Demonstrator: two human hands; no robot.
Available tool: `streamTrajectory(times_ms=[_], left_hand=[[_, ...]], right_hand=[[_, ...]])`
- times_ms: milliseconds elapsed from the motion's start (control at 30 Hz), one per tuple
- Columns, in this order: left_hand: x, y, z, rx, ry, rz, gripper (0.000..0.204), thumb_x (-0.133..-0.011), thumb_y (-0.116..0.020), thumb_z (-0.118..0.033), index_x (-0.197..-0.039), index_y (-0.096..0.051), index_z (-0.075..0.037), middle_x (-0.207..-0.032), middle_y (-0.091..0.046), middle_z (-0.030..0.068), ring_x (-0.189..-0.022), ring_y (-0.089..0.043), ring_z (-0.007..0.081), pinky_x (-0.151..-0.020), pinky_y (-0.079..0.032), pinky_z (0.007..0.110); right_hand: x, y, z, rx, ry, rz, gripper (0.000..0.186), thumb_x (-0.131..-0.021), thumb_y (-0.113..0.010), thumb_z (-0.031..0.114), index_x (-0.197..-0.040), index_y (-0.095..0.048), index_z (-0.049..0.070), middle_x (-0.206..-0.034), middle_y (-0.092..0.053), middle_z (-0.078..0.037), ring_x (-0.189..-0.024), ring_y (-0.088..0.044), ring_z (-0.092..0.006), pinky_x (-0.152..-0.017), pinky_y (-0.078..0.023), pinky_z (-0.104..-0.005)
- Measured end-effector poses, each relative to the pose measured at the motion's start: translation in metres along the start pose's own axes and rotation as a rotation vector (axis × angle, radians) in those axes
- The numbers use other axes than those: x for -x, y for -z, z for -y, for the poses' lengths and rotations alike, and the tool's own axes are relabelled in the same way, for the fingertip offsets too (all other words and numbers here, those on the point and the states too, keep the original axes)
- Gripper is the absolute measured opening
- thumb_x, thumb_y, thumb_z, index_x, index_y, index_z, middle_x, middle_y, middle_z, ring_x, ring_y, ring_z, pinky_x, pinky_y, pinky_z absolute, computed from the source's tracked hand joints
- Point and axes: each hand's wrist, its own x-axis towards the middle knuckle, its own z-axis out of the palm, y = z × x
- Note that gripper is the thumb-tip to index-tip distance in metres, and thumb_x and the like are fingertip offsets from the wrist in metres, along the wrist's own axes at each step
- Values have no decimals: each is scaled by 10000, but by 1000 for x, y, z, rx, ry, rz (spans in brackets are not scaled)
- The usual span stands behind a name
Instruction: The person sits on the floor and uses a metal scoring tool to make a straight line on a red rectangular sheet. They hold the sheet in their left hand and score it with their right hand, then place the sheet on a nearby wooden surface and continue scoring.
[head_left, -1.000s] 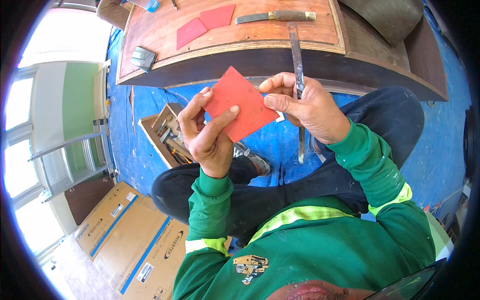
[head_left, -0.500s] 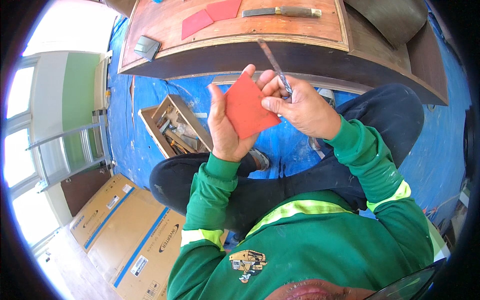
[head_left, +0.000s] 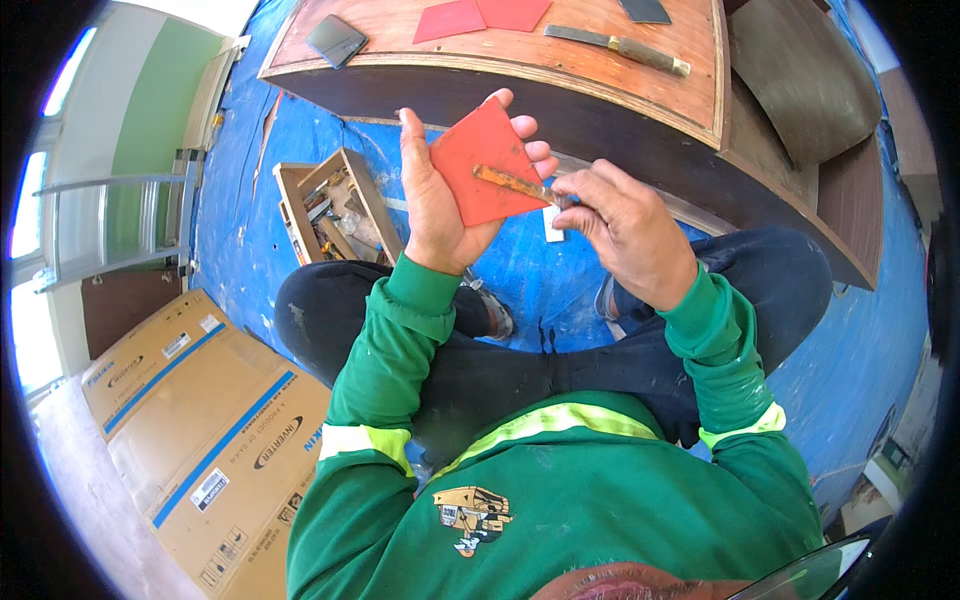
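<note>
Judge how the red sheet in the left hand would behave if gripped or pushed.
The red sheet looks thin and probably light. It stands flat from the left hand, so likely fairly stiff. The blade in the right hand lies across it, hardly bending it.

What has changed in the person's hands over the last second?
The right hand swung its thin blade from upright to lying flat across the red sheet. The left hand tipped the sheet more upright and still grips it. The knife on the wooden table stayed put.
</note>
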Motion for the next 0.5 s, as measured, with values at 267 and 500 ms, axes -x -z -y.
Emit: streamTrajectory(times_ms=[267, 500], left_hand=[[34, -21, -31, -208, -204, -95, 835, -1178, -404, -672, -1649, -529, 6, -1346, -743, 214, -1200, -758, 387, -1130, -598, 604], [128, -46, -69, -554, -791, -358, 690, -1138, -437, -451, -1673, -482, -18, -1318, -763, 241, -1214, -763, 398, -1125, -594, 576]], right_hand=[[-1, -12, 29, -259, -78, -29, 467, -1045, -774, 19, -1501, -699, 82, -1144, -776, -231, -1012, -770, -464, -881, -620, -491], [-8, -33, 75, -176, 80, 137, 643, -1024, -694, -63, -1629, -655, 151, -1033, -700, -195, -859, -720, -425, -775, -604, -505]])
